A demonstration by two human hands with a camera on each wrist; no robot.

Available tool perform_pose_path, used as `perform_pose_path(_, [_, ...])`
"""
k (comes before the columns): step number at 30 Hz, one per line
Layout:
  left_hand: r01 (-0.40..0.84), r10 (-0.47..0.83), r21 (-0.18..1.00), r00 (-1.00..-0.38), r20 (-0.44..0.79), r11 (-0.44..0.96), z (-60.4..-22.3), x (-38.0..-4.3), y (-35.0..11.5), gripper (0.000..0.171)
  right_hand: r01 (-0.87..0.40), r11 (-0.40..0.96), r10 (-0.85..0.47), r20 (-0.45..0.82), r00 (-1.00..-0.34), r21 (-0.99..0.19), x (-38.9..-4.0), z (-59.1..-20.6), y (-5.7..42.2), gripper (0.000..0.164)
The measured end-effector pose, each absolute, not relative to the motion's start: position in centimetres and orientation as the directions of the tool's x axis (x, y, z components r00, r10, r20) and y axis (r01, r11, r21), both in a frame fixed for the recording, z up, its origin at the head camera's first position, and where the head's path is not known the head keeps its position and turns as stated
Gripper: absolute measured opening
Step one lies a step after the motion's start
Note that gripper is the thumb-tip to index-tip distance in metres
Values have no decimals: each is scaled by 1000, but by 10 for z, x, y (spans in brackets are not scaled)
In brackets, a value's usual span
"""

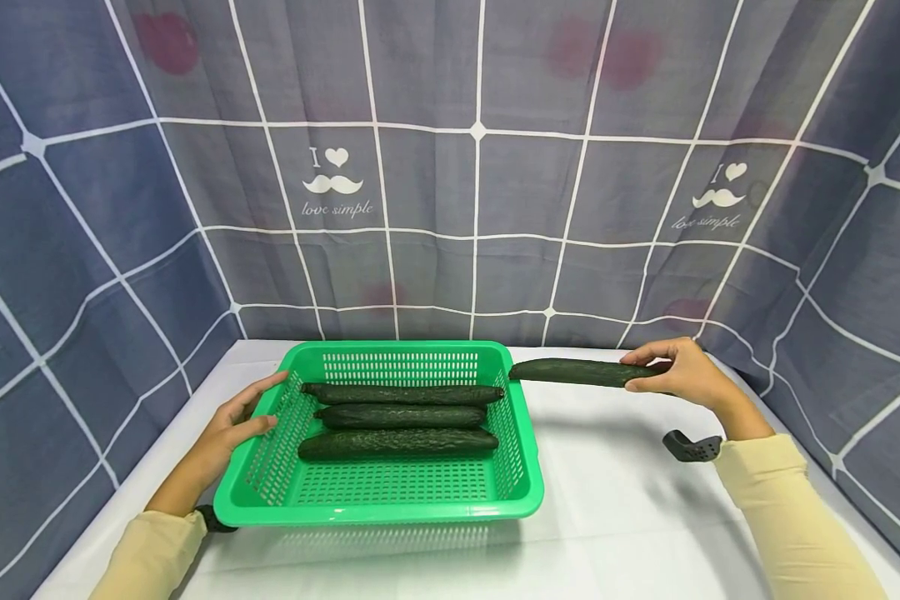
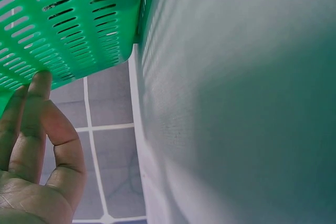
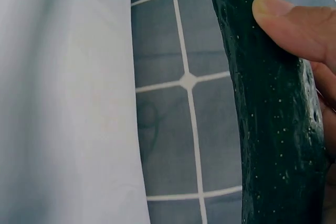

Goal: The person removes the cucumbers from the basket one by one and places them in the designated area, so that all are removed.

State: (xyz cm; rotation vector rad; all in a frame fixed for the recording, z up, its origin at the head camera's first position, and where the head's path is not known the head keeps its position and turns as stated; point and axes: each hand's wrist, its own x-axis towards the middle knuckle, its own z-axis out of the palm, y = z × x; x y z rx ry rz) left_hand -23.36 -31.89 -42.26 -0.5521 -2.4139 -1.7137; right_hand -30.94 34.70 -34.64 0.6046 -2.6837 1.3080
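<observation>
Your right hand [image 1: 678, 379] pinches a cucumber [image 1: 570, 372] near its right end, thumb opposite fingers, and holds it above the white tablecloth [image 1: 607, 492]. Left of those fingers, the free tip points at the right rim of a green basket [image 1: 531, 479]; whether they touch cannot be told. On the basket's far side from that grip, your left hand [image 1: 232, 425] clasps the left rim, thumb over the edge, fingers against the outer wall. Three cucumbers [image 1: 401, 443] lie side by side inside, right of your left thumb. Beyond both hands' fingertips hangs a gray checked curtain [image 1: 435, 183]. The step looks like a one-handed transfer, into or out of the basket unclear; next likely calls for the tip to clear the rim while your left fingers hold firm.
</observation>
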Motion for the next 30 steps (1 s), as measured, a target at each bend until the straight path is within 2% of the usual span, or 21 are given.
perform_pose_path(13, [366, 220, 885, -925, 311, 288, -422, -234, -319, 65, -389, 574, -317, 243, -917, -721, -317, -358, 368, 34])
perform_pose_path(30, [377, 227, 888, -919, 322, 265, -424, -235, -320, 66, -361, 536, -363, 178, -915, -763, -348, -405, 352, 38])
